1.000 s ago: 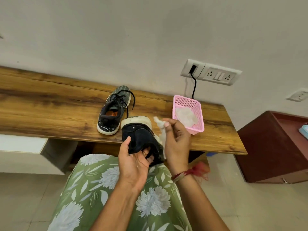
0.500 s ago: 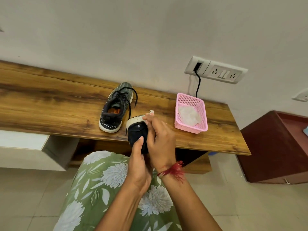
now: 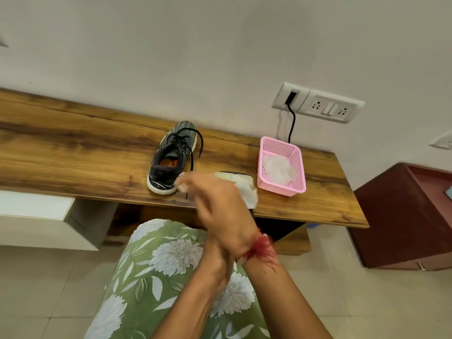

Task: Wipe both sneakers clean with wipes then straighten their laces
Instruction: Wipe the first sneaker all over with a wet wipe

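Sneaker sole, white, shows at one o'clock of the blurred right hand, whose fingers curl on a wipe. Left hand is mostly hidden, its grip impossible to tell. Other sneaker stands on the desk at eleven o'clock, pink basket at two.

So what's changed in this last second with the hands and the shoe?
The right hand, blurred, has swept left across the held sneaker, a pale scrap, likely the wipe, at its fingertips. The sneaker has turned, its pale sole now showing right of that hand. The left hand is mostly hidden beneath. The other sneaker and pink basket stayed put.
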The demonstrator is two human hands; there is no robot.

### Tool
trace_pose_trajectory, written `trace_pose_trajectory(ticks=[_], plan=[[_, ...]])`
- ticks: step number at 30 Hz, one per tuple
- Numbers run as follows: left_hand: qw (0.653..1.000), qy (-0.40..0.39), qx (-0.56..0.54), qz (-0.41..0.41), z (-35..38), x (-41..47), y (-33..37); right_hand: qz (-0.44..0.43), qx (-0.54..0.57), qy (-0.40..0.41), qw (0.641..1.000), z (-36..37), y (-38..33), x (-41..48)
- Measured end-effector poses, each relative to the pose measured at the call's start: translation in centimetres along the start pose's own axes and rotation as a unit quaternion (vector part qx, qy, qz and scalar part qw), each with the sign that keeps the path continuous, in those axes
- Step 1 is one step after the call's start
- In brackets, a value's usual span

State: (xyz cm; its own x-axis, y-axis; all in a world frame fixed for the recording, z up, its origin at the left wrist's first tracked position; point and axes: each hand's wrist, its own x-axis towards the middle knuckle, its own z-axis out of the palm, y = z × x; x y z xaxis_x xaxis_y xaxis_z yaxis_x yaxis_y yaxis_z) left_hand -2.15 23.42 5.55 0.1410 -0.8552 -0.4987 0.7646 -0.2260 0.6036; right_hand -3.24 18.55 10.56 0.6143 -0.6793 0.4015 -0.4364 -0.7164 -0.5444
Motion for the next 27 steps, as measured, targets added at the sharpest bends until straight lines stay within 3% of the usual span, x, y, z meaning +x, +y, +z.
trace_pose_trajectory(ticks=[2, 4, 6, 7, 11, 19, 22, 24, 26, 27], plan=[[0.999, -0.010, -0.039, 0.014, 0.0, 0.5, 0.7, 0.079, 0.170, 0.196, 0.963, -1.7, 0.3, -1.0], [0.998, -0.005, -0.067, 0.021, -0.4, 1.1, 1.2, 0.173, 0.236, 0.358, 0.887, -2.8, 2.5, -2.2], [0.997, -0.005, -0.073, 0.024, -0.8, 1.6, 1.1, 0.263, 0.240, 0.428, 0.831, -2.9, 5.3, -2.9], [0.997, -0.009, -0.071, 0.023, -1.0, 1.7, 0.9, 0.297, 0.235, 0.422, 0.824, -2.5, 6.2, -3.0], [0.997, -0.029, -0.068, 0.023, -1.2, 2.1, 0.7, 0.332, 0.198, 0.341, 0.857, 0.2, 6.6, -2.4], [0.997, -0.038, -0.065, 0.018, -1.4, 3.2, 0.3, 0.162, 0.017, 0.312, 0.936, 1.7, 2.0, -1.9], [0.985, -0.141, -0.103, -0.005, -1.0, 3.1, 0.0, 0.103, 0.003, 0.248, 0.963, 1.8, 0.6, -2.0], [0.989, -0.125, -0.065, -0.033, -1.2, 3.4, -0.9, 0.114, 0.056, 0.285, 0.950, 1.1, 0.7, -2.0], [0.999, -0.044, 0.009, 0.016, -1.2, 3.0, -0.7, 0.153, 0.154, 0.348, 0.912, -0.1, 1.3, -1.9], [0.999, -0.041, -0.011, 0.014, -1.3, 2.8, -0.4, 0.171, 0.201, 0.376, 0.888, -0.8, 1.7, -2.0]])
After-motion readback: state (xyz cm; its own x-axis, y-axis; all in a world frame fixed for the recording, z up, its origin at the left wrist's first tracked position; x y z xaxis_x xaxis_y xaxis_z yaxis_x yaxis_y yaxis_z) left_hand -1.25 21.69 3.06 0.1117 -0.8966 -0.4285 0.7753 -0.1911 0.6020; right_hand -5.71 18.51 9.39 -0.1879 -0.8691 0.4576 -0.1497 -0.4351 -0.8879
